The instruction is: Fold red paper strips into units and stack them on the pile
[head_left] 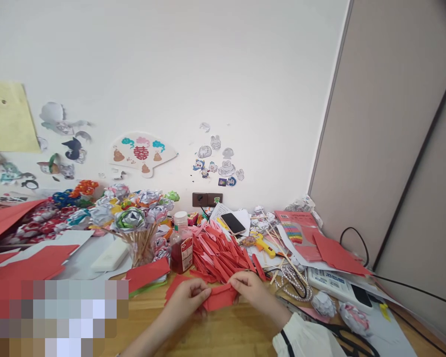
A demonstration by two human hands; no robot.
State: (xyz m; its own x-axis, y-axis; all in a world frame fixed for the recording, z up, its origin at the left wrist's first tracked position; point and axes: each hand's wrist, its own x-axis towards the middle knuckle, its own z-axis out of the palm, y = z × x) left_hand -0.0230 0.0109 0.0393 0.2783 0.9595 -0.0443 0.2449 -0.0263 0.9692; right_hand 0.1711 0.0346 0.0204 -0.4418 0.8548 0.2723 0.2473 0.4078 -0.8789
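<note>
Between my two hands is a sheet of red paper (219, 299), with a fold along its upper edge. My left hand (189, 299) is closed on the paper's left end, thumb on top. At the far right corner my right hand (250, 290) pinches the folded edge between thumb and fingers. Some fingertips are hidden behind the paper. Another piece of red paper (174, 287) lies under my left hand. Just beyond my hands is a heap of folded red paper strips (219, 250).
A bottle of reddish liquid (181, 248) and a cup of paper flowers on sticks (139, 248) stand left of the heap. To the right are a phone (233, 223), a yellow glue gun (264, 245), a beaded cord (292, 282) and black-handled scissors (351, 339). A wall rises behind.
</note>
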